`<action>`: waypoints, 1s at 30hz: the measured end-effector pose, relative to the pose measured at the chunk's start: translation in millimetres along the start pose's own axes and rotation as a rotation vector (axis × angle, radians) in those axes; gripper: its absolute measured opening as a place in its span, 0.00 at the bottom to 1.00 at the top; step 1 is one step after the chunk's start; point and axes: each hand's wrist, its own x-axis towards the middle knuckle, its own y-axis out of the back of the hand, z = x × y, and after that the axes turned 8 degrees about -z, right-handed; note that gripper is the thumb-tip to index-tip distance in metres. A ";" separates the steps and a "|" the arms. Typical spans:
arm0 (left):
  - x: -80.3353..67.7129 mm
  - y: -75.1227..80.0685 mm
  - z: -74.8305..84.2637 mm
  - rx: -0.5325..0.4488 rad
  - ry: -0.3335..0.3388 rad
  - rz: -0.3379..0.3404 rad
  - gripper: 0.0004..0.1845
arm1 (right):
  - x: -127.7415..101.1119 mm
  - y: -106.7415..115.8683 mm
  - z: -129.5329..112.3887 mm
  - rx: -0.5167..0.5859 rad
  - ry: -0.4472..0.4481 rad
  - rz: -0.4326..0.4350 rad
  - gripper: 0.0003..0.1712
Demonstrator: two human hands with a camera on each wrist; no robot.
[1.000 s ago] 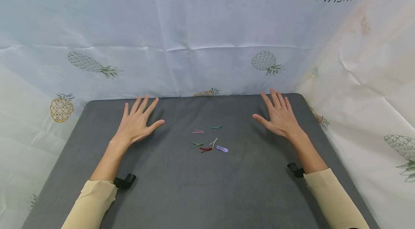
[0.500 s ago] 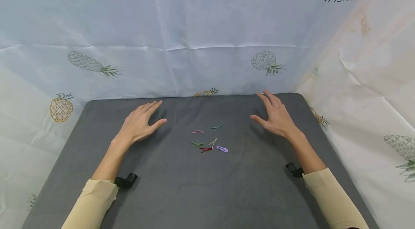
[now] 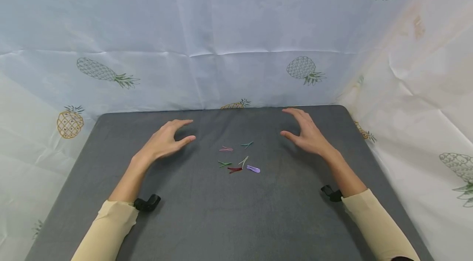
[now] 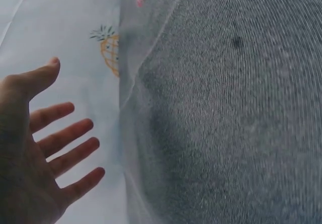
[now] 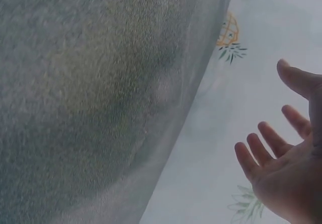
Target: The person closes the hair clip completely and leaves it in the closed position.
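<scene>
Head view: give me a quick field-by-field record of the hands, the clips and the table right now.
left hand: above the table, fingers relaxed, holding nothing
right hand: above the table, fingers relaxed, holding nothing
hair clips: six small ones lying loose between the hands
pink clip: far left of the cluster
teal clip: far right of the cluster
green clip: near left
red clip: near middle
purple clip: near right
pale clip: middle
table: dark grey top
backdrop: pale sheet printed with pineapples
</scene>
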 end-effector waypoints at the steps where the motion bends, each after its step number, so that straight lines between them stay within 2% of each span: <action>1: 0.9 -0.6 0.4 -0.011 -0.004 -0.001 0.37 | 0.4 -0.9 -0.2 0.010 0.002 -0.003 0.43; 10: 5.8 -8.5 2.1 -0.113 -0.081 0.003 0.30 | 3.6 -8.3 -4.4 0.102 0.047 -0.020 0.39; 18: 9.4 -17.3 7.8 -0.168 -0.154 -0.025 0.29 | 9.4 -19.7 -6.2 0.193 0.077 -0.093 0.34; 30: 18.3 -28.3 20.4 -0.224 -0.207 -0.071 0.26 | 16.7 -32.3 -12.8 0.278 0.080 -0.162 0.32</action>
